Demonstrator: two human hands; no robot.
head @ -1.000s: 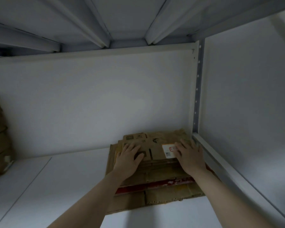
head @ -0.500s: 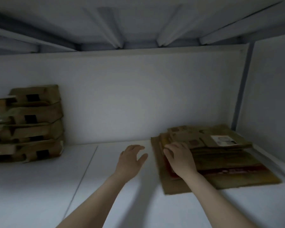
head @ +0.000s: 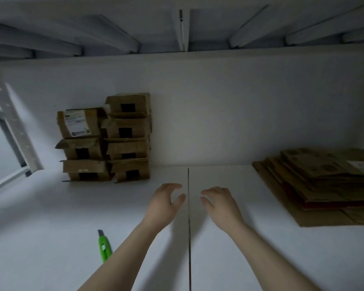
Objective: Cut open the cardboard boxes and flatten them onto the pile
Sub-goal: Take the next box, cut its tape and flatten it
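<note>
Hovering loosely curled: left hand (head: 163, 203), right hand (head: 221, 206); flat layered cardboard pile (head: 324, 179).

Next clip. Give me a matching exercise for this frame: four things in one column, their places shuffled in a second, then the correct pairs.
Things
1. stacked boxes
2. flattened pile
3. green utility knife
4. right hand

Places
A. far right of the white surface
B. lying beside the left forearm
C. left of the seam, in two columns against the back wall
D. just right of the seam, holding nothing

Pairs: 1-C, 2-A, 3-B, 4-D
</note>
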